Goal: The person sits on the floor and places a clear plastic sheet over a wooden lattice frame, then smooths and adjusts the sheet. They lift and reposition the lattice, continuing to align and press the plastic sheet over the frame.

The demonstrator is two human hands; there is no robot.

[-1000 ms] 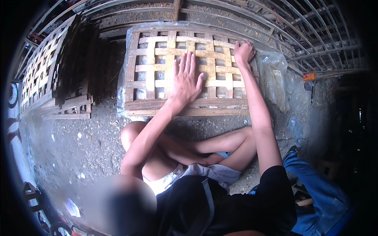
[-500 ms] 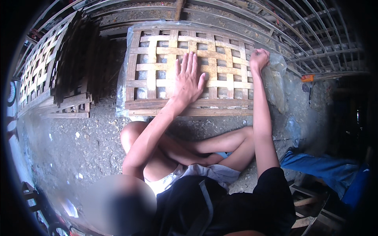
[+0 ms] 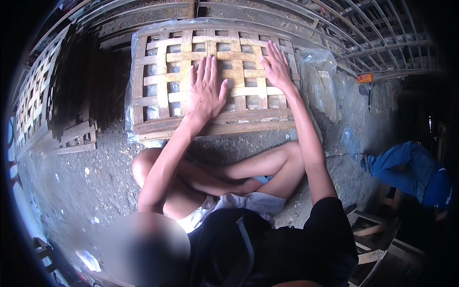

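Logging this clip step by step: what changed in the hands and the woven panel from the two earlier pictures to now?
The right hand moved in from the panel's right edge, where it was curled half a second ago, and now lies flat with fingers spread on the woven bamboo panel. The blue cloth at the right sits elsewhere in each picture. The left hand stayed flat on the panel's middle; the panel and the stack of slats beside it did not shift.

— What does the person wear on top?
— A black shirt with short sleeves — both forearms are bare. A grey strap runs across the black cloth.
— And below?
— Light shorts with fine stripes, and the legs are bare. The left hand (image 3: 205,93) and right hand (image 3: 277,69) carry no gloves.
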